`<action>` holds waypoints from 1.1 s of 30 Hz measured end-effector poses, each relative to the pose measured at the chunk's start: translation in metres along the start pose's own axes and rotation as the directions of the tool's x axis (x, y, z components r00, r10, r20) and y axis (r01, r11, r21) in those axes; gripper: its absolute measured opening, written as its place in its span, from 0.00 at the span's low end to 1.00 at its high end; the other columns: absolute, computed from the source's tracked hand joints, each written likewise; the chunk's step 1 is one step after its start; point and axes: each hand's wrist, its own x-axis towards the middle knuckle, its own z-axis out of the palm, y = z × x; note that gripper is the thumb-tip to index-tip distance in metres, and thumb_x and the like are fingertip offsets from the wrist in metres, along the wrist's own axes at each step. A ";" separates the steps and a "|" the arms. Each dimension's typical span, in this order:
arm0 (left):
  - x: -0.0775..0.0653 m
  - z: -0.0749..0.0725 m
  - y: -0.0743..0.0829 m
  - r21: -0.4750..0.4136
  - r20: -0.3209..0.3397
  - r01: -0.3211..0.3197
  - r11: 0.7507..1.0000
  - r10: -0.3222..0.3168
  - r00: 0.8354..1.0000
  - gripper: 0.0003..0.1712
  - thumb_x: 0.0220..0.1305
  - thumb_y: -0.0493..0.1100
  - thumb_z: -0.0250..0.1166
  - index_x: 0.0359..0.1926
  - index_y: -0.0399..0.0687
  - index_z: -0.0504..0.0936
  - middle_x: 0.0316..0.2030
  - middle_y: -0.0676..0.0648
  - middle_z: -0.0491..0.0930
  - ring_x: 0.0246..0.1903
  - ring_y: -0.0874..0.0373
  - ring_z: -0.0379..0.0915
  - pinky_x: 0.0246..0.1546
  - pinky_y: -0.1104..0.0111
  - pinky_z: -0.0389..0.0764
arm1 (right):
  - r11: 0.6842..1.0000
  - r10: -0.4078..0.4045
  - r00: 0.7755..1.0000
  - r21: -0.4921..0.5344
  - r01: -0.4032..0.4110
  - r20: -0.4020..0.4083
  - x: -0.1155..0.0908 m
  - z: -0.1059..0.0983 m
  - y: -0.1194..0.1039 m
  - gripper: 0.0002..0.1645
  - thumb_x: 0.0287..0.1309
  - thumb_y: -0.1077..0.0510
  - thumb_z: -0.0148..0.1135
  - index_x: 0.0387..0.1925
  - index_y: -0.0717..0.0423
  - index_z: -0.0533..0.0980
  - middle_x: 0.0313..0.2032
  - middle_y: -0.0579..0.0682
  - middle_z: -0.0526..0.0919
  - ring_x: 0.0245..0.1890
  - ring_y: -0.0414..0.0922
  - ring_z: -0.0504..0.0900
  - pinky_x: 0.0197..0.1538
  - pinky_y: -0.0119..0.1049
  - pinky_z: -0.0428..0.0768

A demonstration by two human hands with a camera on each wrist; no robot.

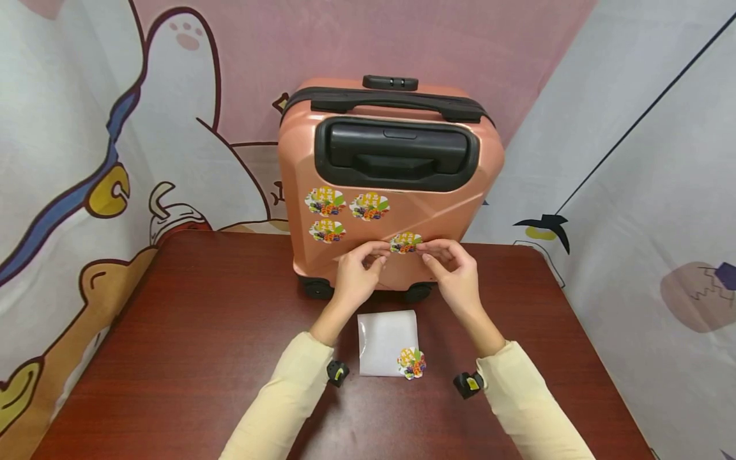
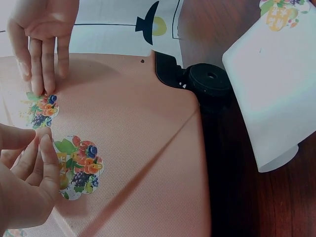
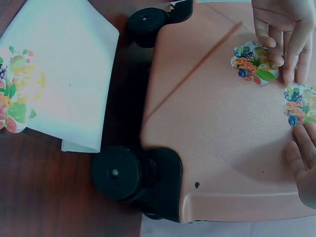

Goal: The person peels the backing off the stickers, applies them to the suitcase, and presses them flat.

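An upright rose-pink suitcase [image 1: 443, 217] bears several fruit-print stickers. My left hand [image 1: 356, 271] touches the left edge of one fruit sticker [image 1: 406, 243] low on the suitcase's middle. At that sticker's right edge, the fingertips of my right hand [image 1: 458, 275] rest with straight fingers. Seen from the left wrist, the sticker [image 2: 44, 109] lies between both hands' fingertips. Both thumbs look clear of it in the head view. Left of my left hand is another sticker [image 1: 328, 231], with two more stickers above, including one sticker [image 1: 370, 206] near the middle.
A white sheet [image 1: 382, 342] lies on the brown table [image 1: 218, 345] in front of the suitcase, its edge curling. One fruit sticker [image 1: 411, 363] is at its lower right corner. Black wheels [image 1: 316, 287] support the suitcase. A printed curtain [image 1: 241, 76] hangs behind.
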 end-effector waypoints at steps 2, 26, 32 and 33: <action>0.000 0.000 0.000 -0.002 -0.001 -0.002 1.000 0.002 1.000 0.11 0.56 0.27 0.59 0.39 0.39 0.82 0.31 0.43 0.83 0.29 0.55 0.77 0.31 0.68 0.76 | 1.000 -0.011 1.000 -0.001 0.011 -0.002 0.001 -0.001 0.000 0.10 0.51 0.76 0.58 0.37 0.74 0.73 0.36 0.69 0.79 0.37 0.45 0.81 0.41 0.29 0.77; -0.001 -0.001 0.002 0.018 -0.004 -0.002 1.000 0.003 1.000 0.11 0.56 0.29 0.60 0.40 0.40 0.82 0.32 0.45 0.83 0.29 0.56 0.77 0.31 0.70 0.75 | 1.000 -0.023 1.000 0.012 0.023 0.004 0.006 -0.005 -0.008 0.10 0.51 0.75 0.58 0.39 0.75 0.72 0.37 0.66 0.80 0.38 0.46 0.81 0.43 0.30 0.77; -0.002 -0.001 0.001 0.024 0.000 -0.007 1.000 0.007 1.000 0.11 0.56 0.29 0.61 0.40 0.40 0.82 0.32 0.46 0.83 0.29 0.55 0.77 0.29 0.69 0.76 | 1.000 0.017 1.000 0.000 -0.017 -0.003 0.002 -0.007 -0.004 0.10 0.51 0.75 0.59 0.38 0.73 0.74 0.37 0.69 0.79 0.38 0.46 0.81 0.42 0.31 0.77; -0.003 -0.001 0.001 0.024 0.001 -0.008 1.000 0.008 1.000 0.11 0.56 0.29 0.61 0.40 0.40 0.82 0.32 0.46 0.83 0.29 0.55 0.77 0.29 0.69 0.76 | 1.000 0.023 1.000 0.000 -0.023 -0.006 0.002 -0.007 -0.004 0.10 0.51 0.75 0.59 0.38 0.73 0.74 0.37 0.69 0.79 0.38 0.47 0.81 0.42 0.31 0.77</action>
